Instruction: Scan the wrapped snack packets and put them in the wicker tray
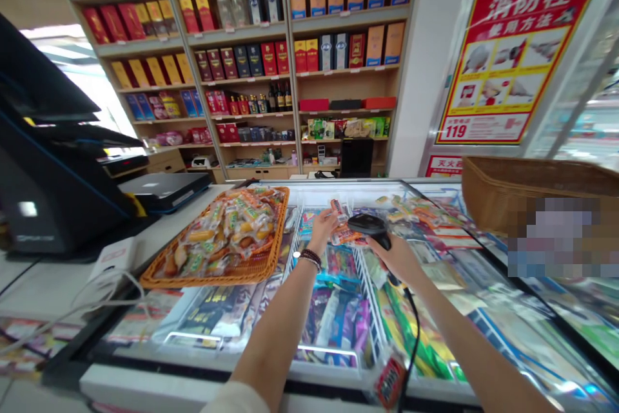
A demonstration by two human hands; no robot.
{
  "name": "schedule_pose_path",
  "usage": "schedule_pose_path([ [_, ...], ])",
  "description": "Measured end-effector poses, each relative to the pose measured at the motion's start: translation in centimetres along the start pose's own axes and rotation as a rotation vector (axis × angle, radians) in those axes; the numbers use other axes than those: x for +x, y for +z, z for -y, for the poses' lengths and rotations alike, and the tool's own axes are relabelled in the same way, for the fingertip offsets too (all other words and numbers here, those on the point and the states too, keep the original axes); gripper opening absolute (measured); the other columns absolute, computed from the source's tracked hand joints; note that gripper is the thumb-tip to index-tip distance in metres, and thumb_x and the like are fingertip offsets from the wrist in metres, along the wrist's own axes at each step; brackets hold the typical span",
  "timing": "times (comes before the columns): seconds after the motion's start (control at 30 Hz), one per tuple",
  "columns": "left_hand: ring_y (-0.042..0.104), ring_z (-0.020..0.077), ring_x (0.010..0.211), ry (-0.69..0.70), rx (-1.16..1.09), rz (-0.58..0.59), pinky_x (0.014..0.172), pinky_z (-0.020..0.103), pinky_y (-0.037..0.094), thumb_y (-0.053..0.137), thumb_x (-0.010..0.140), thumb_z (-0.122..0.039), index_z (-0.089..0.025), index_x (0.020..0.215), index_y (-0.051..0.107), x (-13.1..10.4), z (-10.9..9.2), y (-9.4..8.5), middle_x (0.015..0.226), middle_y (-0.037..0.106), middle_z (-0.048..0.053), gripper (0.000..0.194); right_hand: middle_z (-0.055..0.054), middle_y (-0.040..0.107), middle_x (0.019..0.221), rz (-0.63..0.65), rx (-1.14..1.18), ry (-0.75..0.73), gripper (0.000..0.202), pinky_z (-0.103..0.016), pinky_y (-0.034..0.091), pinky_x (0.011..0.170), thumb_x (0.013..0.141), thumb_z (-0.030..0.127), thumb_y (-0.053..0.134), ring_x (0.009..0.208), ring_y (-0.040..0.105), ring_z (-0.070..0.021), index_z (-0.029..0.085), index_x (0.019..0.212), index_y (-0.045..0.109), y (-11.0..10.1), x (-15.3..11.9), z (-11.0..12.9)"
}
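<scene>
Near the middle of the view, my left hand [325,226] has its fingers closed on a small orange-and-white packet [337,208]. A dark beaded bracelet is on that wrist. My right hand [394,255] is wrapped round the handle of a black handheld scanner [368,226], whose head points left toward the packet. A black cable hangs from the scanner toward the near edge. More orange packets [345,234] lie between the two hands, over the glass-topped freezer [338,191]. Left of my left hand, a wicker tray [280,239] holds several wrapped snacks.
At left stand a black checkout machine [53,194] and a flat scale [167,191]. A brown basket [488,197] is at right. A red-labelled packet [389,382] lies at the near edge. Shelves [249,81] of boxes line the back.
</scene>
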State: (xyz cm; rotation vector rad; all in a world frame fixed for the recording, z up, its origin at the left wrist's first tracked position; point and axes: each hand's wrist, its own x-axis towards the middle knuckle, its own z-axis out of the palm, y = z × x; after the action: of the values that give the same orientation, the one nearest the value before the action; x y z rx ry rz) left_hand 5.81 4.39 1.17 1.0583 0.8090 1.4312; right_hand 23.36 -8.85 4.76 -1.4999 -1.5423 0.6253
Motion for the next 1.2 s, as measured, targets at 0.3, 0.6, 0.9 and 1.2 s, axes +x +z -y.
schedule_pose_path([
  [0.3,0.073,0.0168,0.086,-0.032,-0.079,0.029,0.094,0.035,0.057,0.084,0.074,-0.038,-0.014,0.095,0.071,-0.4,-0.2,0.2,0.091,0.077,0.007,0.035,0.002,0.052,0.037,-0.014,-0.023,0.056,0.035,-0.028,0.036,0.043,0.085,0.051,0.063,0.033,0.05,-0.0168,0.025,0.063,0.053,-0.3,-0.2,0.6],
  [0.6,0.072,0.0172,0.084,0.09,-0.027,-0.082,0.091,0.036,0.057,0.08,0.08,-0.033,-0.012,0.105,0.068,0.7,-4.7,0.4,0.086,0.075,0.007,0.035,0.002,0.052,0.038,-0.027,0.176,-0.007,0.041,-0.027,0.037,0.041,0.08,0.063,0.063,0.031,0.048,-0.0153,0.025,0.066,0.052,0.8,2.7,2.2],
  [0.9,0.069,0.0207,0.091,0.388,0.665,-0.351,0.085,0.029,0.051,0.068,0.087,-0.031,-0.014,0.097,0.072,-1.8,-16.6,-8.9,0.095,0.076,0.01,0.021,0.002,0.054,0.038,0.092,0.199,-0.131,0.036,-0.026,0.04,0.04,0.082,0.05,0.066,0.031,0.05,-0.0144,0.024,0.062,0.053,4.3,4.7,8.7],
  [1.2,0.058,0.0318,0.125,0.334,1.43,-0.498,0.11,0.044,0.04,0.06,0.087,-0.02,-0.01,0.121,0.066,-8.3,-19.5,-15.1,0.127,0.067,0.021,0.036,0.004,0.05,0.036,0.17,0.292,-0.073,0.037,-0.026,0.041,0.038,0.08,0.05,0.073,0.029,0.046,-0.0133,0.023,0.063,0.054,6.8,3.8,9.3],
])
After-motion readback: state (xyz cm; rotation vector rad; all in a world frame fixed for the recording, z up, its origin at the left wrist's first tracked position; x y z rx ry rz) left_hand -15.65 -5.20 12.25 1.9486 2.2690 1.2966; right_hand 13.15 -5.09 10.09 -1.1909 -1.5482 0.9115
